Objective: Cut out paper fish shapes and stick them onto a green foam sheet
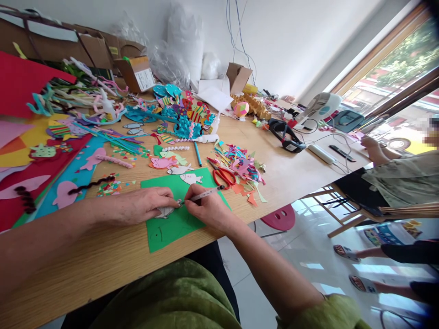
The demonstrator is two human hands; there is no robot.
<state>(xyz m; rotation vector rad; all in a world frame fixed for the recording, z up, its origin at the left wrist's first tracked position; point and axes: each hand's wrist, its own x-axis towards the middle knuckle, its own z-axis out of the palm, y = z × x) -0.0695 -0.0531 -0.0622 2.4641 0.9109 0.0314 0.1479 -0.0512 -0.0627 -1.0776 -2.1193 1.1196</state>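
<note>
My left hand [149,204] lies stretched over a white paper fish cutout [165,211], its fingertips pressing the fish down on a green sheet [161,240]. Between the fingers of my right hand [206,205] is a pen [206,193], its tip close to the end of that fish. A dark fish outline is drawn on the lower left of the green sheet. Two more white paper fish lie by the sheet's top edge, one [191,178] on it. Red-handled scissors [222,176] rest just right of the sheet, and a blue marker [198,154] lies behind it.
Paper scraps [242,162] are heaped beside the scissors. Pink fish [66,193] and colored sheets lie at left. Glue bottles [207,139], blue decorations and pipe cleaners [85,87] crowd the back. A black headset [286,136] and fan [320,109] stand right, near another seated person [398,178].
</note>
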